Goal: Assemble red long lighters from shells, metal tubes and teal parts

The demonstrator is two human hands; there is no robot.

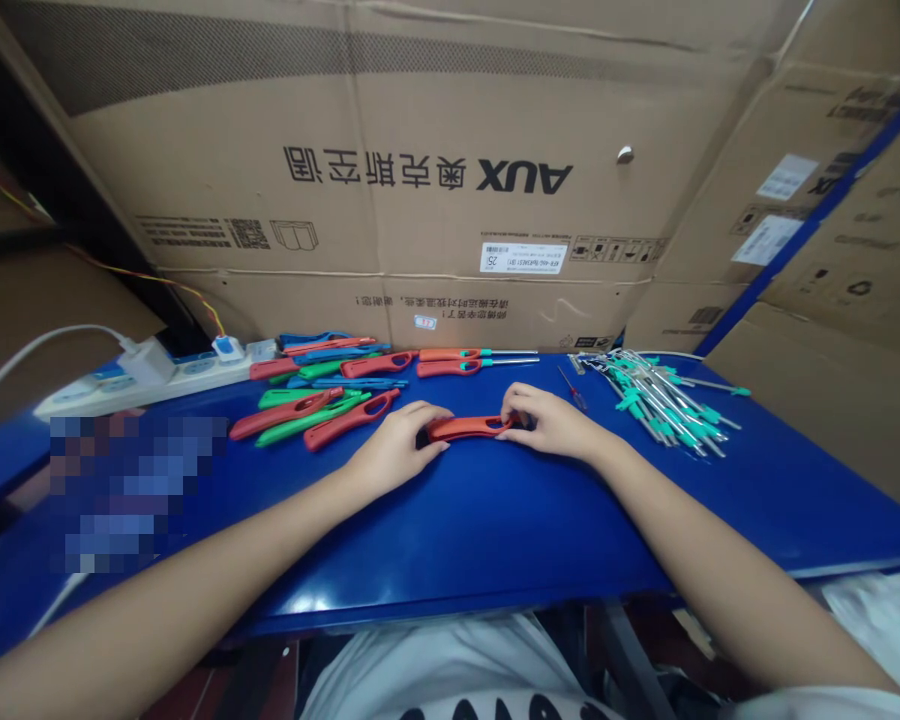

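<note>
Here, left hand and right hand pinch either end of the orange handle; coloured handles lie left, metal rods right.

- I work in a small assembly workshop set up among stored goods.
- My bench is a blue table, walled in by stacked shipping cartons with printed labels and barcodes.
- Identical plastic handles in red, green and blue lie batched at the left; one orange-red handle lies at my station.
- A bundle of metal tubes with teal fittings lies at the right, near a small screwdriver.
- A power strip sits rear left.
</note>
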